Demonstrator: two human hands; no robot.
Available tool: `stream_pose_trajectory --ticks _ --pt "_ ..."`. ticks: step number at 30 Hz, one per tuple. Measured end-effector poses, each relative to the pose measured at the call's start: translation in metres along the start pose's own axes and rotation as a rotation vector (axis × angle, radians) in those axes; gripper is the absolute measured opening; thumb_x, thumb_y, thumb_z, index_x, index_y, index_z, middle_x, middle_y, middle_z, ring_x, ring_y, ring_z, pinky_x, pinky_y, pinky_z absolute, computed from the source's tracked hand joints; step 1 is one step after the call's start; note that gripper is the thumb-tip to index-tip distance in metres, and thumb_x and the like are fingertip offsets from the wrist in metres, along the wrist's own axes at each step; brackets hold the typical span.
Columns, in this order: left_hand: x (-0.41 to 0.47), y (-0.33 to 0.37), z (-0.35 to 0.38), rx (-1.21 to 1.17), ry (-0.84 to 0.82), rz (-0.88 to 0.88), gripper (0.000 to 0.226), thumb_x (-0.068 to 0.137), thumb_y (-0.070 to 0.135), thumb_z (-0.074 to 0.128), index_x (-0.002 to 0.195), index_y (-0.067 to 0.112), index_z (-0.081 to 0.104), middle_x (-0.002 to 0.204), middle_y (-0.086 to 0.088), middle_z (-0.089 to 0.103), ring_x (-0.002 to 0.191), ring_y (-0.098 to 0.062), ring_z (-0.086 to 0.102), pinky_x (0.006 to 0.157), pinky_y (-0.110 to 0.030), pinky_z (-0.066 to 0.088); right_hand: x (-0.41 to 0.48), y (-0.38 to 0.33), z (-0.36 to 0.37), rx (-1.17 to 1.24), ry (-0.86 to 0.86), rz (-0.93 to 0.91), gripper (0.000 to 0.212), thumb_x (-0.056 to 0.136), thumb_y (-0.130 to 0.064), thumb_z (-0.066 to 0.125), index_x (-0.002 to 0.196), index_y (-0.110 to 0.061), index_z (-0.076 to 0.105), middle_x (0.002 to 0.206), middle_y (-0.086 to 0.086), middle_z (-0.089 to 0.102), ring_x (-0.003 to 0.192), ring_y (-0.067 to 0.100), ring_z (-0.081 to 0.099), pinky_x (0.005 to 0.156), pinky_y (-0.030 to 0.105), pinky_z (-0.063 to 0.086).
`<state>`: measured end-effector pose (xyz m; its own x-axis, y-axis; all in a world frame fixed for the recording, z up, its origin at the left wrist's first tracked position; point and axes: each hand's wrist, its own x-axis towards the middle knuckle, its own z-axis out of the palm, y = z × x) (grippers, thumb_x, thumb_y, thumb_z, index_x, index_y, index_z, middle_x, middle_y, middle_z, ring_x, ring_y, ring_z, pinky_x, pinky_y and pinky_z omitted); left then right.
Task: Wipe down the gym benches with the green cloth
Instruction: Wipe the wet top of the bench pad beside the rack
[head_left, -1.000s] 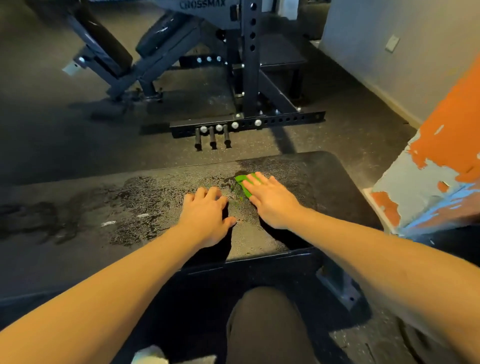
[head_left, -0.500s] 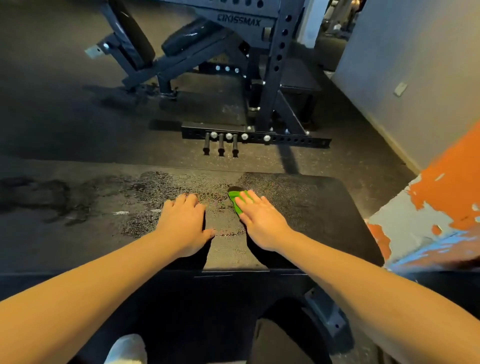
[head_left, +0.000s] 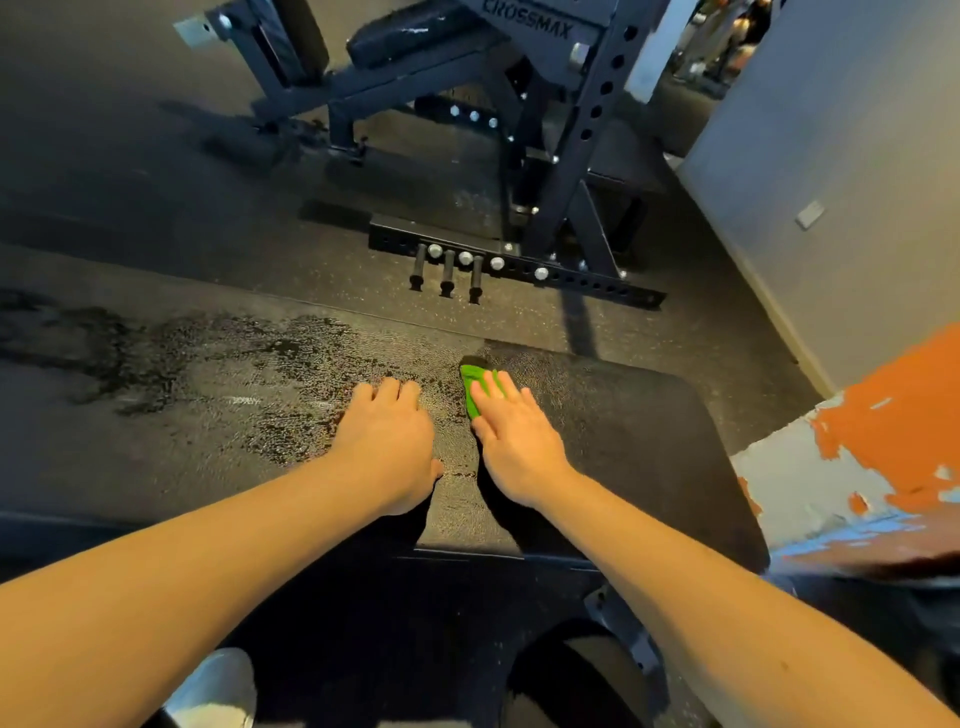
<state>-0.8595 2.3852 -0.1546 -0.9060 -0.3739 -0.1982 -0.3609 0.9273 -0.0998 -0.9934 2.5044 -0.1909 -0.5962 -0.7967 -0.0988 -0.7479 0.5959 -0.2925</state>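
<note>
Two bare hands lay palm down, side by side, on a black textured gym bench pad (head_left: 649, 441) that ran across my remote head-camera view from 9 o'clock to 3 o'clock. The left hand (head_left: 387, 441) rested flat on the pad with its fingers close together and held nothing. The right hand (head_left: 519, 447) sat just beside it toward 3 o'clock, with a narrow strip of pad between the two. Its fingers were straight and slightly spread, pressing down on a small bright green cloth (head_left: 474, 387). The cloth lay flat on the pad, mostly hidden under those fingers. Only its edge showed, sticking out past the fingertips toward 11 o'clock, close to the far edge of the bench.

From the left hand out toward 9 o'clock, the pad carried a wide, dark, glistening wet patch (head_left: 218, 358). The pad from the right hand toward 3 o'clock looked even and matte.

At 12 o'clock, beyond the bench, a black steel rack (head_left: 571, 130) lettered CROSSMAX stood on speckled dark rubber flooring (head_left: 156, 208). Three short black pegs (head_left: 447, 273) stuck out of its floor rail. A black padded incline bench (head_left: 415, 34) stood behind it, toward 11 o'clock. A grey wall (head_left: 857, 130) filled the view at 2 o'clock. At 3 o'clock I could see a block with peeling orange and blue paint (head_left: 883, 441), just beside the end of the bench. Below the forearms, a white shoe (head_left: 218, 686) showed at 7 o'clock and a dark trouser knee (head_left: 566, 675) at 5 o'clock.
</note>
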Motion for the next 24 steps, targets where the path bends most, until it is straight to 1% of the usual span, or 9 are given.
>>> stream_pose_trajectory --ticks 2,4,7,11,13,17,20,22,24 --pt "0.000 0.002 -0.003 0.015 -0.007 0.002 0.066 0.096 0.064 0.045 0.139 0.015 0.052 0.142 -0.009 0.043 0.131 -0.029 0.038 0.107 -0.046 0.029 -0.006 0.004 0.000 -0.011 -0.035 -0.045 0.053 0.111 -0.027 0.031 0.162 -0.022 0.018 0.170 -0.007 0.007 0.157 0.012 -0.005 0.129 0.039 -0.001" --pt "0.000 0.002 -0.005 0.001 -0.007 0.000 0.066 0.095 0.063 0.047 0.139 0.014 0.052 0.143 -0.009 0.041 0.132 -0.029 0.037 0.108 -0.046 0.028 0.015 0.011 -0.006 -0.016 -0.057 -0.038 0.052 0.111 -0.026 0.031 0.162 -0.022 0.020 0.170 -0.006 0.009 0.157 0.013 -0.002 0.128 0.039 -0.001" --pt "-0.001 0.001 -0.003 -0.025 -0.006 -0.004 0.066 0.095 0.063 0.048 0.140 0.014 0.050 0.145 -0.009 0.039 0.134 -0.030 0.035 0.109 -0.046 0.028 0.069 0.013 -0.011 -0.048 -0.068 0.017 0.053 0.111 -0.025 0.029 0.162 -0.019 0.020 0.171 0.000 0.011 0.158 0.018 0.001 0.128 0.041 0.001" --pt "-0.003 -0.001 0.005 -0.071 0.010 -0.027 0.070 0.095 0.066 0.045 0.142 0.015 0.047 0.148 -0.008 0.037 0.135 -0.030 0.033 0.108 -0.046 0.028 0.103 0.002 -0.010 -0.076 -0.050 0.057 0.050 0.109 -0.023 0.026 0.158 -0.013 0.028 0.167 0.007 0.025 0.156 0.025 0.014 0.126 0.049 0.009" --pt "-0.004 -0.003 0.008 -0.083 0.022 -0.028 0.071 0.094 0.068 0.044 0.142 0.015 0.046 0.148 -0.007 0.037 0.135 -0.029 0.033 0.109 -0.046 0.029 0.091 -0.002 -0.010 -0.095 -0.038 0.041 0.050 0.110 -0.023 0.027 0.159 -0.013 0.026 0.168 0.008 0.022 0.157 0.025 0.011 0.126 0.048 0.007" --pt "-0.007 -0.001 0.011 -0.072 0.044 -0.032 0.072 0.095 0.067 0.043 0.145 0.015 0.044 0.148 -0.008 0.038 0.137 -0.030 0.033 0.110 -0.047 0.029 0.033 -0.010 -0.003 -0.019 -0.005 -0.013 0.050 0.111 -0.025 0.030 0.160 -0.016 0.026 0.170 0.002 0.015 0.158 0.019 0.002 0.128 0.042 0.002" --pt "-0.007 0.001 0.010 -0.067 0.033 -0.034 0.070 0.095 0.066 0.043 0.143 0.014 0.047 0.144 -0.008 0.040 0.133 -0.030 0.034 0.108 -0.047 0.030 -0.003 -0.007 0.000 -0.016 -0.031 -0.077 0.050 0.111 -0.024 0.033 0.161 -0.018 0.026 0.170 -0.002 0.014 0.158 0.016 0.001 0.128 0.038 0.000" --pt "-0.006 0.002 0.009 -0.065 0.018 -0.028 0.069 0.094 0.066 0.044 0.141 0.014 0.049 0.143 -0.009 0.040 0.132 -0.031 0.035 0.108 -0.046 0.031 -0.010 -0.004 -0.006 0.000 -0.059 -0.079 0.049 0.111 -0.023 0.033 0.160 -0.019 0.028 0.169 -0.003 0.017 0.157 0.014 0.004 0.128 0.036 0.000" --pt "-0.004 0.001 0.007 -0.063 0.000 -0.027 0.068 0.094 0.066 0.046 0.140 0.015 0.051 0.144 -0.008 0.040 0.133 -0.031 0.035 0.109 -0.047 0.030 -0.011 -0.004 -0.014 0.072 -0.053 -0.051 0.045 0.112 -0.024 0.033 0.156 -0.021 0.039 0.167 -0.002 0.026 0.156 0.014 0.011 0.128 0.035 0.001"
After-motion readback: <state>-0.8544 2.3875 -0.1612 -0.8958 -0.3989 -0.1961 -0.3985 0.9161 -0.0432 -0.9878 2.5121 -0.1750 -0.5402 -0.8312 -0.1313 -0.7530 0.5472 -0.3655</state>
